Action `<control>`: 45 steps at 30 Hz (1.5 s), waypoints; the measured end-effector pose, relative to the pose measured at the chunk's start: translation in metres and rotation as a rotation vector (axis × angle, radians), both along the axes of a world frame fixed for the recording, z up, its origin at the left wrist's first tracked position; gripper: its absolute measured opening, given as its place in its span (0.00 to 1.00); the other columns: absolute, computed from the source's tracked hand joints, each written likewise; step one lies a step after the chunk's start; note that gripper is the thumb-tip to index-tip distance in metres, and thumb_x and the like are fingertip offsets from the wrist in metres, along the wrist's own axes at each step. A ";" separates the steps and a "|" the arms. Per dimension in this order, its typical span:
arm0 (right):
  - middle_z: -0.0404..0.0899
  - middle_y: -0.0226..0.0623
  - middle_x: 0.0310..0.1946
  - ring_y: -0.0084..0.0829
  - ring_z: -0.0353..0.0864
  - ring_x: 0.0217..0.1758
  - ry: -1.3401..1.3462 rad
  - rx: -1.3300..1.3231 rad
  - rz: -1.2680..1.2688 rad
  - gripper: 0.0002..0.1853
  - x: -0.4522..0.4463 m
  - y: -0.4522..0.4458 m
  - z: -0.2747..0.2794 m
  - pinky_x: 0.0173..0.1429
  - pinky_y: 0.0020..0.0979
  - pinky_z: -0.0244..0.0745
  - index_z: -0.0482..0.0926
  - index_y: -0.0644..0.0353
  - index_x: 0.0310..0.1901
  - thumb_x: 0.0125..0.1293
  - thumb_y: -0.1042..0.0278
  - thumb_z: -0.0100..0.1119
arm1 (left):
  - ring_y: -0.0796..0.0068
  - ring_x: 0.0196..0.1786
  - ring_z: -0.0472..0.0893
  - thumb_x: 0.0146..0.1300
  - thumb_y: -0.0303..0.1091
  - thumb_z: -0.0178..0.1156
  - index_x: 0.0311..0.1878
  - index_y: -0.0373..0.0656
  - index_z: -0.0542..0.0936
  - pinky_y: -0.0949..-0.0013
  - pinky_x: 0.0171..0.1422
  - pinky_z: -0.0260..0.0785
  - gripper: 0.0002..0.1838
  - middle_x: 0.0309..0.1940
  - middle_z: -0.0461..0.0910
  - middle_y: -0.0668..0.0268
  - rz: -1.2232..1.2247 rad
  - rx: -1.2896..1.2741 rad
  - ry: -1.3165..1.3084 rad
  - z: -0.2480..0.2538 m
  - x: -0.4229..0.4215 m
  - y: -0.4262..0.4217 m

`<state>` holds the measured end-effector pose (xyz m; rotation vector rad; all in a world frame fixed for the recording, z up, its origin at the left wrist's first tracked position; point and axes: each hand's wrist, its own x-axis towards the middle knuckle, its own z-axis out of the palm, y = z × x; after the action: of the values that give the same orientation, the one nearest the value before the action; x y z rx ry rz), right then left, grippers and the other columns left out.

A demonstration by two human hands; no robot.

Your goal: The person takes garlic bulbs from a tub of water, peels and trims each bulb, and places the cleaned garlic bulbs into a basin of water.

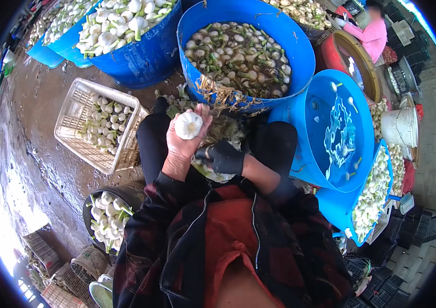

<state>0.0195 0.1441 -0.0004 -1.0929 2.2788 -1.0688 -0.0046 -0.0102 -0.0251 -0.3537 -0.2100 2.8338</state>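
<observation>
A white garlic bulb [188,126] rests in my bare left hand [179,146], whose fingers curl around it in front of my lap. Just below and to the right, my right hand [223,158] wears a dark glove and has its fingers curled closed. Whatever those fingers hold, if anything, is hidden. Pale peelings and leaf scraps [225,131] lie between my knees, under and behind both hands. Beyond them stands a large blue tub [300,84] with many garlic bulbs in murky water, dry husks stuck to its near rim.
To the left are a white plastic crate [66,126] of bulbs and a dark bucket [90,233] of stemmed garlic. A lighter blue barrel [300,138] on the right holds water and a few floating bulbs. Full blue tubs [141,64] stand behind. A person in pink [374,33] sits far right.
</observation>
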 end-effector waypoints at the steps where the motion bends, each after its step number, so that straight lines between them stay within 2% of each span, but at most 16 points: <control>1: 0.79 0.45 0.28 0.44 0.80 0.33 0.146 0.249 -0.022 0.14 -0.004 0.003 -0.012 0.37 0.44 0.73 0.79 0.58 0.39 0.51 0.64 0.59 | 0.52 0.66 0.64 0.55 0.42 0.57 0.38 0.34 0.78 0.48 0.73 0.47 0.18 0.56 0.72 0.49 0.023 -0.062 0.033 0.002 0.000 -0.001; 4: 0.80 0.49 0.33 0.46 0.80 0.37 0.312 0.366 -0.214 0.17 -0.013 0.014 -0.008 0.40 0.42 0.74 0.78 0.61 0.44 0.53 0.62 0.60 | 0.52 0.66 0.63 0.55 0.43 0.58 0.39 0.36 0.79 0.48 0.72 0.49 0.18 0.56 0.72 0.49 0.018 -0.053 0.116 0.004 0.000 -0.005; 5: 0.80 0.46 0.38 0.39 0.82 0.37 0.323 0.195 -0.335 0.23 -0.013 0.018 -0.002 0.42 0.37 0.75 0.74 0.65 0.51 0.56 0.60 0.61 | 0.54 0.66 0.64 0.54 0.44 0.59 0.40 0.37 0.79 0.51 0.71 0.50 0.19 0.58 0.70 0.48 0.027 -0.103 0.182 -0.001 -0.001 -0.006; 8: 0.78 0.40 0.44 0.29 0.79 0.42 -0.541 -0.503 -0.441 0.28 -0.016 0.010 0.016 0.47 0.31 0.74 0.69 0.64 0.57 0.56 0.62 0.64 | 0.56 0.66 0.65 0.55 0.45 0.60 0.42 0.36 0.79 0.55 0.71 0.51 0.20 0.60 0.69 0.49 0.123 -0.654 0.416 0.007 0.000 0.000; 10: 0.75 0.34 0.48 0.23 0.73 0.49 -0.504 -0.545 -0.394 0.33 -0.022 0.007 0.028 0.54 0.29 0.70 0.64 0.63 0.61 0.54 0.67 0.66 | 0.57 0.67 0.62 0.60 0.55 0.53 0.52 0.34 0.75 0.58 0.72 0.49 0.31 0.63 0.65 0.50 0.110 -0.913 0.566 0.012 0.002 0.004; 14: 0.70 0.37 0.54 0.25 0.69 0.56 -0.460 -0.758 -0.457 0.40 -0.017 -0.002 0.019 0.61 0.30 0.65 0.59 0.62 0.65 0.51 0.70 0.68 | 0.60 0.70 0.58 0.63 0.69 0.35 0.63 0.35 0.64 0.58 0.72 0.49 0.43 0.65 0.62 0.53 0.145 -0.640 0.398 0.023 0.003 0.006; 19: 0.67 0.37 0.58 0.26 0.67 0.59 -0.261 -0.711 -0.458 0.43 -0.016 -0.003 0.019 0.62 0.31 0.64 0.55 0.62 0.67 0.49 0.71 0.68 | 0.60 0.66 0.63 0.68 0.59 0.40 0.60 0.34 0.67 0.59 0.71 0.51 0.34 0.62 0.65 0.52 0.180 -0.899 0.465 0.022 0.003 0.005; 22: 0.65 0.37 0.59 0.26 0.66 0.61 -0.577 -0.839 -0.447 0.42 -0.012 -0.003 0.032 0.63 0.30 0.63 0.56 0.62 0.66 0.50 0.70 0.68 | 0.60 0.64 0.66 0.68 0.54 0.43 0.58 0.33 0.68 0.60 0.70 0.53 0.31 0.60 0.68 0.53 0.185 -1.017 0.426 0.028 0.006 0.008; 28: 0.72 0.41 0.54 0.34 0.73 0.56 -0.625 -1.102 -0.709 0.27 -0.016 0.038 0.011 0.61 0.40 0.69 0.66 0.63 0.60 0.58 0.71 0.56 | 0.59 0.58 0.72 0.69 0.47 0.47 0.49 0.36 0.74 0.60 0.64 0.61 0.21 0.54 0.74 0.54 -0.002 -0.613 0.016 -0.018 -0.003 -0.004; 31: 0.75 0.43 0.52 0.40 0.75 0.54 -0.756 -1.726 -0.728 0.20 -0.030 0.111 -0.007 0.60 0.49 0.69 0.69 0.65 0.56 0.66 0.63 0.47 | 0.60 0.52 0.74 0.68 0.45 0.49 0.44 0.37 0.75 0.60 0.61 0.65 0.18 0.48 0.76 0.55 -0.035 -0.600 -0.075 -0.048 -0.001 -0.022; 33: 0.75 0.45 0.52 0.42 0.75 0.53 -0.639 -1.869 -0.941 0.21 -0.031 0.172 -0.001 0.60 0.48 0.68 0.69 0.63 0.57 0.66 0.61 0.47 | 0.60 0.51 0.74 0.67 0.45 0.50 0.44 0.37 0.75 0.60 0.62 0.65 0.18 0.47 0.76 0.55 -0.029 -0.595 -0.108 -0.068 0.000 -0.031; 34: 0.75 0.47 0.53 0.43 0.76 0.52 -0.546 -1.948 -0.691 0.22 -0.033 0.203 -0.007 0.59 0.45 0.69 0.68 0.64 0.57 0.65 0.60 0.49 | 0.61 0.50 0.75 0.67 0.44 0.50 0.43 0.37 0.76 0.60 0.61 0.65 0.18 0.46 0.76 0.55 -0.038 -0.627 -0.112 -0.074 0.000 -0.032; 36: 0.77 0.45 0.50 0.41 0.77 0.50 -0.491 -1.819 -1.293 0.19 -0.035 0.231 -0.008 0.51 0.43 0.73 0.72 0.62 0.53 0.65 0.60 0.52 | 0.61 0.49 0.75 0.67 0.44 0.50 0.42 0.37 0.76 0.60 0.60 0.66 0.17 0.44 0.77 0.56 -0.051 -0.687 -0.117 -0.083 -0.007 -0.031; 40: 0.82 0.40 0.40 0.36 0.81 0.41 -0.374 -1.083 -1.167 0.14 -0.090 0.205 0.013 0.45 0.37 0.75 0.77 0.60 0.47 0.60 0.66 0.60 | 0.69 0.38 0.78 0.65 0.34 0.52 0.37 0.36 0.78 0.67 0.45 0.71 0.11 0.35 0.80 0.59 -0.289 -1.123 0.054 -0.048 -0.036 -0.005; 43: 0.83 0.35 0.33 0.31 0.82 0.35 -0.286 -0.660 -0.952 0.15 -0.171 0.178 -0.006 0.40 0.32 0.76 0.80 0.61 0.43 0.52 0.69 0.68 | 0.70 0.37 0.79 0.59 0.35 0.57 0.39 0.35 0.80 0.68 0.44 0.71 0.12 0.33 0.81 0.61 -0.507 -1.588 0.513 -0.042 -0.069 0.008; 45: 0.83 0.40 0.34 0.30 0.82 0.37 0.031 -0.039 -0.822 0.18 -0.234 0.170 -0.050 0.42 0.31 0.76 0.80 0.61 0.43 0.49 0.69 0.70 | 0.68 0.37 0.80 0.56 0.36 0.59 0.40 0.38 0.80 0.68 0.44 0.70 0.13 0.32 0.80 0.58 -0.599 -1.742 0.717 -0.039 -0.091 0.016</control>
<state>-0.2142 0.3136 -0.0509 -0.1316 2.8053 -1.3698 -0.0959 0.0054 -0.0644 0.2965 2.0467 1.6139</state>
